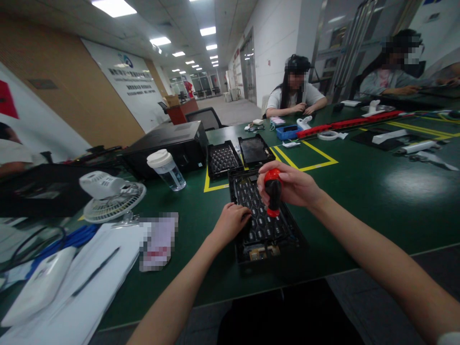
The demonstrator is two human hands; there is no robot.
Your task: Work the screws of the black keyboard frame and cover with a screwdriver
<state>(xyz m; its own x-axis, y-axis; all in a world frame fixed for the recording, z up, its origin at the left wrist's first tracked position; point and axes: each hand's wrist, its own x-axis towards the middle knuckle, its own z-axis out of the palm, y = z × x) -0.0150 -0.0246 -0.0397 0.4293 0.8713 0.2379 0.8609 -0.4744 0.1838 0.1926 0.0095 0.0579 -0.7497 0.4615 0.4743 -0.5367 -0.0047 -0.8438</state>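
A black open case (pixel 257 211) with rows of dark oval parts lies on the green table in front of me. Some wiring and a tan board show at its near end. My right hand (pixel 287 184) is wrapped round a red and black screwdriver handle (pixel 273 194), held upright over the case's right side; its tip cannot be made out. My left hand (pixel 232 221) rests on the case's left edge, its fingers curled over the rim and partly hidden. Just beyond stand two more black trays, one with bumpy rows (pixel 223 159) and one flatter (pixel 255 149).
To the left are a lidded cup (pixel 167 170), a white fan (pixel 113 196), a clipboard with papers (pixel 104 268) and a black computer case (pixel 172 143). A blue box (pixel 287 132) and a tape roll (pixel 327 135) lie further back. Two people sit across the table.
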